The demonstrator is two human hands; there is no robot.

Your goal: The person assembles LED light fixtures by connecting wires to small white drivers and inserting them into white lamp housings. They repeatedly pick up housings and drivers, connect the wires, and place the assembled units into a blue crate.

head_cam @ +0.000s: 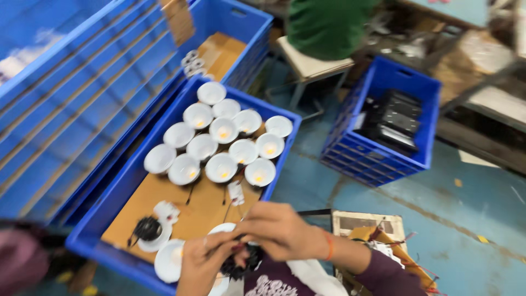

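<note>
got both my left hand [204, 262] and right hand [276, 231] clamped together on this black finned part [244, 263], it might slip into the blue crate [118, 189] since everything's blurry

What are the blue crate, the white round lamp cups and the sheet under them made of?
Blue crate: looks like moulded plastic, with a ribbed wall and slight sheen. White lamp cups: probably glossy plastic or painted metal; the blur leaves it open. Sheet: seems to be brown cardboard, flat and matt.

It was a factory workshop floor, no question. Blue plastic crates [137, 164] stood about, one packed with rows of white lamp housings [222, 145], another [383, 120] holding black parts on a worn blue-painted floor [466, 219].
</note>
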